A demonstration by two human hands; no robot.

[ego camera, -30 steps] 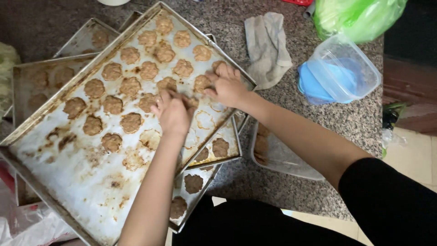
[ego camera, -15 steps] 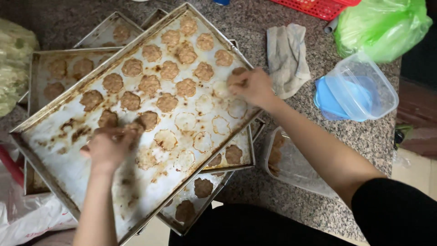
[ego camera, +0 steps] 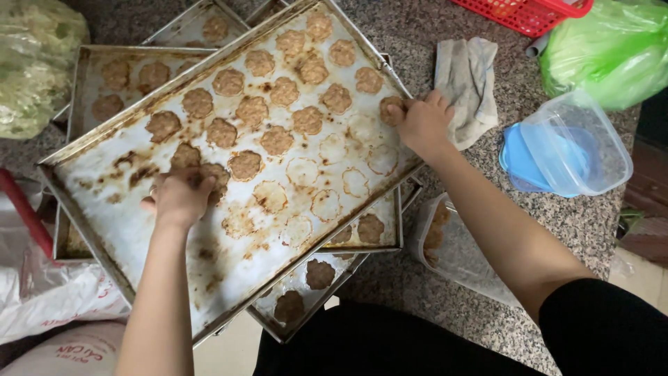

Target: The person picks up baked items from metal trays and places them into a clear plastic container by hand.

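Speckled grey stone makes up the counter (ego camera: 417, 42), and on it lies a stack of metal baking trays; the top tray (ego camera: 104, 188), stained brown and set askew over the others, fills the space between and beneath both hands. Round brown cookies (ego camera: 278, 139) sit in rows on its far half, while pale greasy rings mark bare spots in the near half between the hands.

The left hand (ego camera: 179, 198) is pressed down on a cookie at the near-left end of the rows, fingers curled over it; whether it has pinched it free I cannot tell. The right hand (ego camera: 423, 125) is at the tray's right rim, fingertips closed round a cookie (ego camera: 391, 110) there. By my judgement the step in hand is lifting cookies off the tray one by one, and the next move calls for a gentle prising grip so each comes loose unbroken, then a carry to the clear bag (ego camera: 452, 244) just near of the right forearm.

Right of the right hand, touching it, lies a grey cloth (ego camera: 467, 76); further right a clear tub (ego camera: 570, 146) on a blue lid. Open counter is scant, only the strip near the bag; the tray's raised rim crowds the right wrist
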